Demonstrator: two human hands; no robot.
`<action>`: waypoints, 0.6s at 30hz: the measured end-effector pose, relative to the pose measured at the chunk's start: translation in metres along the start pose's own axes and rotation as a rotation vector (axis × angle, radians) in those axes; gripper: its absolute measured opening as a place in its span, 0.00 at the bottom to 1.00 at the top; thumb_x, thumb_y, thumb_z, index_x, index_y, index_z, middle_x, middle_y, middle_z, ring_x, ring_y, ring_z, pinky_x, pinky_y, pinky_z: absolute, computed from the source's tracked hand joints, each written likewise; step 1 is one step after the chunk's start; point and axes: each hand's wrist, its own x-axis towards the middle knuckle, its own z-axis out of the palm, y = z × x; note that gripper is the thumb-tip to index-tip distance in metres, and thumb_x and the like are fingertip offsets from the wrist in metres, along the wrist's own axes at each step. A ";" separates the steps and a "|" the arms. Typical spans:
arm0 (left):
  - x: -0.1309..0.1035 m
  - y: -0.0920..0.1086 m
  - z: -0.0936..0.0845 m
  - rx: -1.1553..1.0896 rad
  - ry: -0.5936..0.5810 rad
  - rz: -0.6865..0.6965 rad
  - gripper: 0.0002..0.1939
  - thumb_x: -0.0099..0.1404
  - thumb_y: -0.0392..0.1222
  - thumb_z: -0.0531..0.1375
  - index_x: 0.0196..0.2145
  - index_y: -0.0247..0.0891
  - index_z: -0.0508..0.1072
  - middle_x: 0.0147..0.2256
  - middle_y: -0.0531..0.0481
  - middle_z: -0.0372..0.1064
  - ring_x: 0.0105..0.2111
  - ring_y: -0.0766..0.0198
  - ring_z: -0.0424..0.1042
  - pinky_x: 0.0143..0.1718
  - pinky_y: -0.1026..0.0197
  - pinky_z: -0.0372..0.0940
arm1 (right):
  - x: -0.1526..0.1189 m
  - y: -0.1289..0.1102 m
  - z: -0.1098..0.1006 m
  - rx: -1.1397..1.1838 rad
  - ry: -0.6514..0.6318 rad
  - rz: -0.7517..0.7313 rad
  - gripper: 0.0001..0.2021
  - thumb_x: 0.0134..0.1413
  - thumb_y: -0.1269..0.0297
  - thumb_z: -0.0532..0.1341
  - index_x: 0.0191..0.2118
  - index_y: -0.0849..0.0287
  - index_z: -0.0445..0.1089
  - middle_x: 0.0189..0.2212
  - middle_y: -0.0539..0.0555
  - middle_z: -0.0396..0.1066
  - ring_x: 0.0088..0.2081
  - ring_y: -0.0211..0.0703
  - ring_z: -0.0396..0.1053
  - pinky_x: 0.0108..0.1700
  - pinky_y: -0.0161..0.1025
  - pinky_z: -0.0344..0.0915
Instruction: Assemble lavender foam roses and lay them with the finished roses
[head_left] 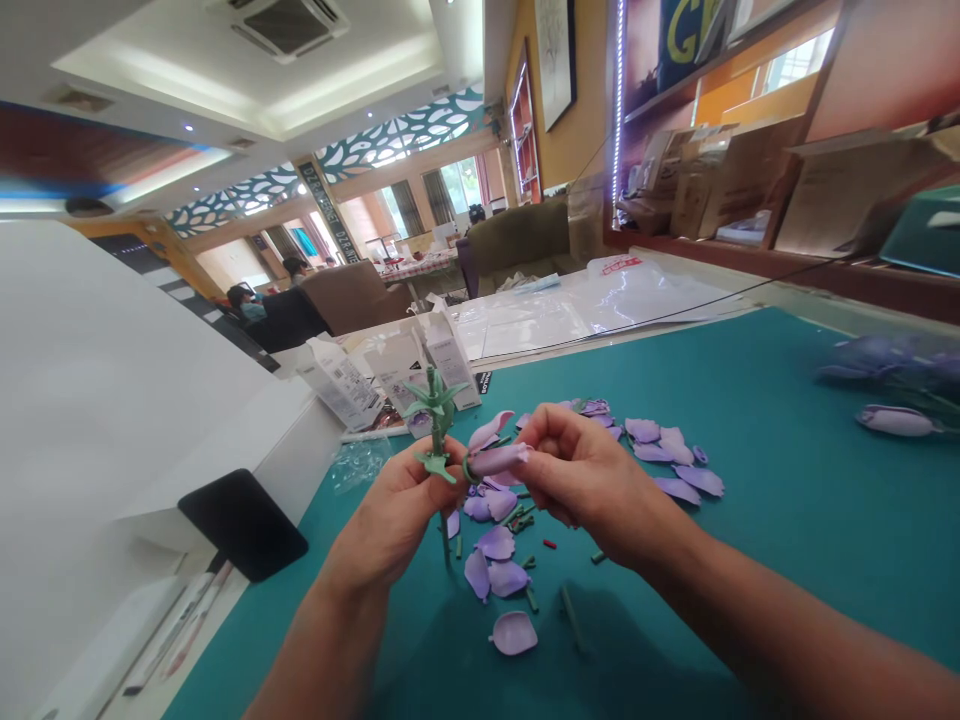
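Upright in my left hand point(401, 500) is a green plastic stem point(437, 430) with leaf-like pieces, pinched between thumb and fingers. A light purple flower piece point(496, 458) points right from beside the stem, with one petal sticking up. The fingertips of my right hand point(574, 465) are closed on the right end of this flower piece. Below and behind the hands, loose purple petals point(508, 578) and short green pieces point(532, 598) lie on the teal mat point(787, 500). One pale petal point(514, 633) is nearest to me.
Opened white boxes point(343, 383) and clear plastic wrap point(360, 463) are behind my left hand. A black tablet-like object point(242, 525) lies left. More petals point(699, 480) and purple flowers point(892, 365) are right. People sit in the far background.
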 end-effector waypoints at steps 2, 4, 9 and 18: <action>-0.001 -0.001 0.000 0.041 0.017 0.000 0.14 0.52 0.51 0.69 0.28 0.39 0.72 0.20 0.57 0.58 0.21 0.70 0.54 0.23 0.67 0.52 | 0.000 -0.001 0.001 -0.014 0.009 0.008 0.10 0.47 0.66 0.63 0.27 0.56 0.59 0.14 0.42 0.60 0.15 0.28 0.53 0.15 0.28 0.47; -0.001 -0.001 0.000 0.080 0.061 -0.002 0.16 0.49 0.52 0.70 0.27 0.39 0.73 0.19 0.57 0.59 0.21 0.70 0.55 0.22 0.67 0.52 | 0.000 -0.004 -0.001 -0.044 -0.026 0.031 0.09 0.49 0.65 0.62 0.29 0.56 0.59 0.14 0.41 0.60 0.14 0.28 0.53 0.15 0.28 0.48; -0.004 0.001 -0.007 0.094 0.221 0.000 0.20 0.42 0.57 0.72 0.25 0.40 0.74 0.18 0.56 0.59 0.21 0.69 0.56 0.20 0.67 0.55 | 0.012 -0.019 -0.044 -0.348 -0.195 0.019 0.10 0.57 0.56 0.57 0.37 0.58 0.66 0.24 0.49 0.70 0.20 0.33 0.66 0.21 0.31 0.61; -0.008 0.001 -0.022 0.021 0.366 0.019 0.22 0.36 0.55 0.75 0.26 0.40 0.76 0.21 0.54 0.62 0.22 0.67 0.60 0.20 0.66 0.57 | 0.040 0.009 -0.184 -1.426 0.562 0.393 0.08 0.50 0.63 0.62 0.36 0.59 0.74 0.40 0.64 0.75 0.44 0.56 0.71 0.39 0.44 0.63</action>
